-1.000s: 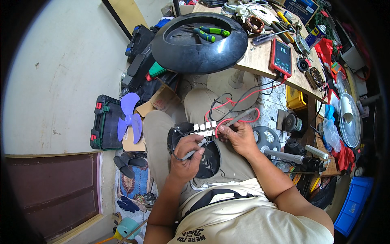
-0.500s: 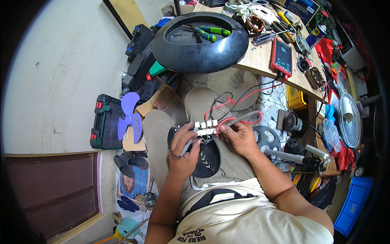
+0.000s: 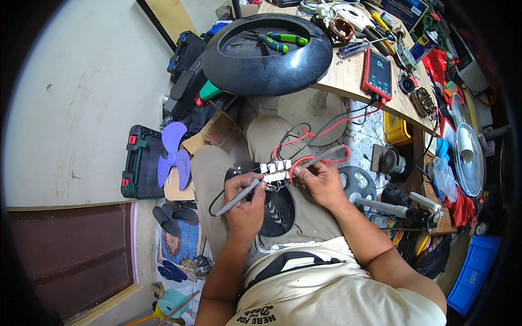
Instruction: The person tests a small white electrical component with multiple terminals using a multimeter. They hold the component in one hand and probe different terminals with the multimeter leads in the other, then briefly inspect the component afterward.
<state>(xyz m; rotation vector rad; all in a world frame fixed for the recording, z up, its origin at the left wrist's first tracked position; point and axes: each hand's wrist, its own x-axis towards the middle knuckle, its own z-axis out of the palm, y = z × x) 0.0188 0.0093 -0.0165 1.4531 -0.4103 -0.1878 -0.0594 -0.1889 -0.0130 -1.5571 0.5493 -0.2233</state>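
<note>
In my lap lies a black fan control housing [image 3: 278, 213] with a row of white push buttons [image 3: 276, 166] on a white switch block [image 3: 276, 176]. My left hand [image 3: 244, 201] pinches a grey test probe [image 3: 237, 198] with a black lead, its tip end at the block's left side. Close to the block's right end, my right hand [image 3: 321, 182] grips another grey test probe [image 3: 324, 156], whose red lead loops round beside it. Both leads run up to a red multimeter [image 3: 377, 75] on the table edge. Fingers hide the probe tips.
A black round fan base [image 3: 266, 76] with green-handled pliers [image 3: 283, 41] on it stands ahead. Tools and motor parts crowd the wooden table [image 3: 348, 81]. A purple fan blade [image 3: 173, 156] leans on a dark case at left; a grey stand [image 3: 380, 207] lies right.
My left hand has turned its probe, so the handle now points down and left across the fingers, with its black lead looping further left. My right hand stays nearly in place.
</note>
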